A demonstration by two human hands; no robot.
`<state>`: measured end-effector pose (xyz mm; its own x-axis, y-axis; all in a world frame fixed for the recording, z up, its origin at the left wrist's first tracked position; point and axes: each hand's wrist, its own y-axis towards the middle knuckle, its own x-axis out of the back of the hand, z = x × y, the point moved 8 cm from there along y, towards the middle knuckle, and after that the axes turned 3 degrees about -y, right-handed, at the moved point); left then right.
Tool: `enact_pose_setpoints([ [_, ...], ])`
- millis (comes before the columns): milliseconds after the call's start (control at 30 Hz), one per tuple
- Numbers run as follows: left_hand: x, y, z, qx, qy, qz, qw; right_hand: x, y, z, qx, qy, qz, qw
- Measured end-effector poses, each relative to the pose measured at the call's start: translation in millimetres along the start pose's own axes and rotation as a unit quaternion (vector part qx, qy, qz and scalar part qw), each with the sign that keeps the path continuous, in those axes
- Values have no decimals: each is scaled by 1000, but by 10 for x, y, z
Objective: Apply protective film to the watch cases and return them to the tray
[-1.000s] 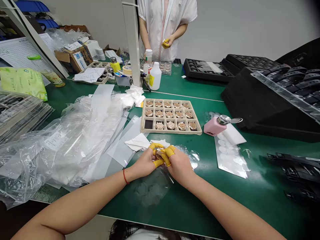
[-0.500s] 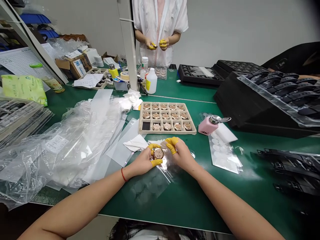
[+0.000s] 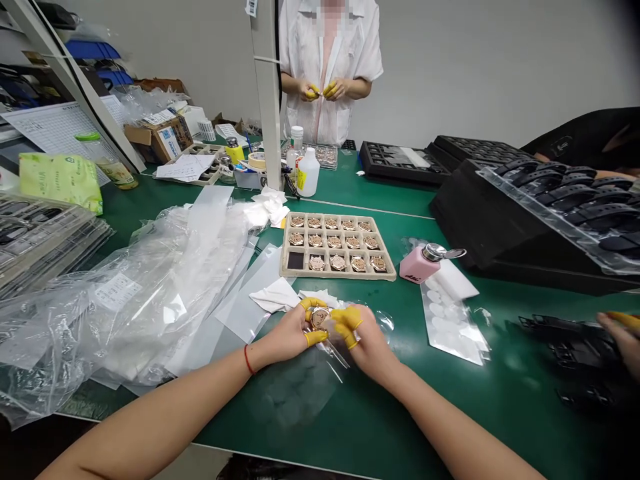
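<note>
My left hand [image 3: 295, 331], in yellow finger covers, grips a round gold watch case [image 3: 319, 319] by its edge, its back facing up. Close beside it, my right hand [image 3: 361, 333] pinches a piece of thin, pale material [image 3: 334, 331] against the right side of the case; the piece is blurred. Clear film [image 3: 300, 383] lies on the table under both hands. Beyond them stands a beige tray [image 3: 340, 275] with several gold watch cases in its compartments; the front left compartment shows only a dark bottom. White tissue [image 3: 274, 295] lies left of the case.
Plastic bags [image 3: 150, 293] are heaped at left. A pink dispenser bottle [image 3: 419, 265] and a sheet of round stickers [image 3: 450, 327] are at right. Black trays [image 3: 515, 227] hold straps. Another person's hand [image 3: 623, 333] is by black parts at the right edge; a person in white [image 3: 330, 67] stands opposite.
My right hand has moved down with the thin piece, to the case. A gloved-fingered hand has appeared at the right edge. The head view has shifted slightly.
</note>
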<state>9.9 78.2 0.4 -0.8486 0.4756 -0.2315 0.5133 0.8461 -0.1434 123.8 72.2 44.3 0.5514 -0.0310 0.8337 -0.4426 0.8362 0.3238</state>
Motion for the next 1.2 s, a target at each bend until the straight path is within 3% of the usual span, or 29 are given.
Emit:
enact_pose_setpoints([
  [100, 24, -18, 8, 7, -12, -8, 1000, 60, -8, -545, -166, 12, -16, 986],
  [167, 32, -19, 21, 10, -19, -13, 1000, 63, -3, -685, -205, -36, -17, 978],
  [233, 32, -11, 35, 10, -30, -17, 999, 34, 39, -590, -185, -41, -31, 981],
  [333, 20, 5, 24, 2, -60, -13, 998, -149, 178, -252, -137, 83, -3, 987],
  [400, 55, 3, -12, -5, -75, -27, 997, -263, 364, -89, -140, 142, 28, 980],
  [467, 123, -17, -50, -1, -70, -54, 996, -280, 663, -33, -147, 128, 19, 981],
  [567, 202, -63, -79, 22, -44, -82, 995, -312, 1223, -78, -141, 21, 11, 990],
  [700, 172, -93, -46, 42, -35, -63, 997, -530, 1764, -199, -131, -50, 48, 989],
  [833, 134, -90, 22, 56, -25, -55, 997, -630, 2014, -276, -110, -131, 77, 982],
  [933, 119, -71, 63, 64, -17, -47, 997, -676, 2189, -340, -89, -172, 132, 972],
  [1067, 126, -40, 111, 66, -19, -42, 997, -772, 2426, -402, -73, -202, 219, 952],
  [1200, 131, -29, 95, 52, -14, -38, 998, -793, 2535, -383, -83, -205, 254, 941],
])
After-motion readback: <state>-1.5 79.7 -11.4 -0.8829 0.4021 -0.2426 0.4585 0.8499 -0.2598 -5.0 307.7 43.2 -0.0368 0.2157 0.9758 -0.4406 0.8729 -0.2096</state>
